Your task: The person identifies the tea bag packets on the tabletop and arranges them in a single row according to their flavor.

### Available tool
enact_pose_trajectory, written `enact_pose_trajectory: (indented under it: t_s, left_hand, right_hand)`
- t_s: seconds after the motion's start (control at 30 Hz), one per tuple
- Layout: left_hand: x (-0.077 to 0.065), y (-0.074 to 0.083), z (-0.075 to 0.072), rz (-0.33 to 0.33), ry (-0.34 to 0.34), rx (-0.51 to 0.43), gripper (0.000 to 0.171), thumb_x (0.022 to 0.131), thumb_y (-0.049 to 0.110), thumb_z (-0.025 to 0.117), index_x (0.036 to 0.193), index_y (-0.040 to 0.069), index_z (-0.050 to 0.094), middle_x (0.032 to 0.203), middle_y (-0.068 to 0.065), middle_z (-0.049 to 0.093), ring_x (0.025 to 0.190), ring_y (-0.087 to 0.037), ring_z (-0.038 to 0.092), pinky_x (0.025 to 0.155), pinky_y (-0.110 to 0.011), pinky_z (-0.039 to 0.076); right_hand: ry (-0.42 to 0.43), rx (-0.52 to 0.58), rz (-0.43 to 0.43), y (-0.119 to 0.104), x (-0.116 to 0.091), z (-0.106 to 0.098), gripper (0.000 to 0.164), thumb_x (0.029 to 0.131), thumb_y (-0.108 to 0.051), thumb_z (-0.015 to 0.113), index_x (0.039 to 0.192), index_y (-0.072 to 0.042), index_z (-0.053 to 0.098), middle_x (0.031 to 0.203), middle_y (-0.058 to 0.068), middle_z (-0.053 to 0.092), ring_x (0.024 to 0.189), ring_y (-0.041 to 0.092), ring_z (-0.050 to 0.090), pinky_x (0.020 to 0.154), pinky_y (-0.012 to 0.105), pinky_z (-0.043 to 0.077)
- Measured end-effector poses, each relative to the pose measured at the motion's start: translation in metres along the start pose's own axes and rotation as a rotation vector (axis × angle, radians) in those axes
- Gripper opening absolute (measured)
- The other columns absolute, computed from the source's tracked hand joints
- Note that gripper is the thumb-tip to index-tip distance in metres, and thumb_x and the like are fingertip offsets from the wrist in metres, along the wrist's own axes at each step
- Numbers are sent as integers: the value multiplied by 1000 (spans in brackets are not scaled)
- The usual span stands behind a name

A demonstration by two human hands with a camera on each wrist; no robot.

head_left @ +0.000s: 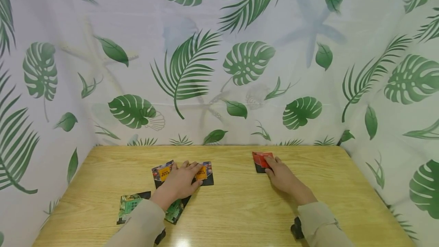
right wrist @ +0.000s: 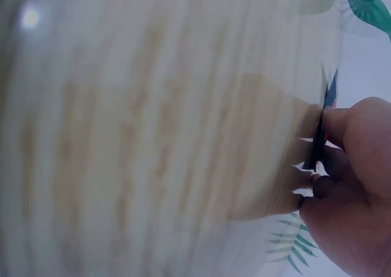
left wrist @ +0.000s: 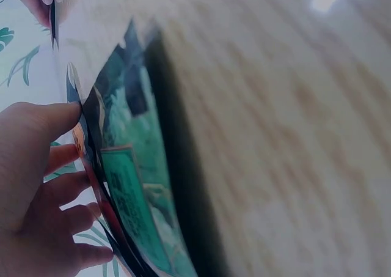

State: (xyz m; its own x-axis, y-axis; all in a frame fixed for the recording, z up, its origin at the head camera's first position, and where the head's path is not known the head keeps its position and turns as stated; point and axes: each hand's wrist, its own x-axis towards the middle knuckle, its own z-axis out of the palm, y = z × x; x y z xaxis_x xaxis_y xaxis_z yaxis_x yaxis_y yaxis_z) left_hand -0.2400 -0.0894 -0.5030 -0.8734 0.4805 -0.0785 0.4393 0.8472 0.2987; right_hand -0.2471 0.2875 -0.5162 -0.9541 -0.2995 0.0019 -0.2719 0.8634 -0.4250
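Note:
My left hand (head_left: 181, 182) rests with spread fingers on packets with orange labels. One such packet (head_left: 159, 170) shows left of the fingers and another packet (head_left: 207, 180) to their right. Below the palm, a green packet (head_left: 175, 212) lies slanted, partly hidden by the wrist; its green label (left wrist: 131, 210) faces the left wrist camera. On the right, my right hand (head_left: 282, 174) touches a red and black packet (head_left: 259, 159) with its fingertips. The right wrist view shows this packet (right wrist: 324, 127) nearly edge-on, thumb and fingers along one side.
Another green packet (head_left: 132, 203) lies at the left front, partly under the left sleeve (head_left: 144, 220). The wooden table (head_left: 233, 209) is bounded at the back and sides by leaf-patterned cloth (head_left: 205, 121). Dark wrist gear (head_left: 297, 228) shows at the right cuff.

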Motion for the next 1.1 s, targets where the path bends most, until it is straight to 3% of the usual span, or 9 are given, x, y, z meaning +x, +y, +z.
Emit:
enact_pose_trajectory:
  t_s: [0.3,0.53,0.87,1.1]
  left_hand:
    - [-2,-8,0,18,7,-56,60,108,39,61,161,15,46,166,-18,42,155,-48,35,121,-79,22]
    - [-16,-25,-8,-9,19,-85,61,106,38,64,159,13,49,166,-21,42,155,-49,34,122,-77,21]
    - [-35,-48,-10,-19,44,-12,56,105,39,66,153,12,57,163,-26,44,153,-51,36,118,-79,26]
    - [-42,-45,-9,-21,23,38,56,105,42,65,153,14,57,166,-27,39,155,-52,32,120,-77,25]
  right_hand:
    - [1,1,-1,-2,-1,0,52,110,-10,50,155,14,40,157,39,42,147,65,31,115,74,36]
    - [-3,2,7,-4,-2,-2,52,110,-10,50,155,14,39,157,39,41,147,65,30,115,75,36]
    - [-5,-6,3,-4,-2,-2,51,111,-10,50,154,15,40,156,40,42,147,65,32,114,74,37]
    - [4,-9,-8,-4,-1,-2,51,110,-10,51,153,16,41,155,40,43,145,66,33,114,74,37]
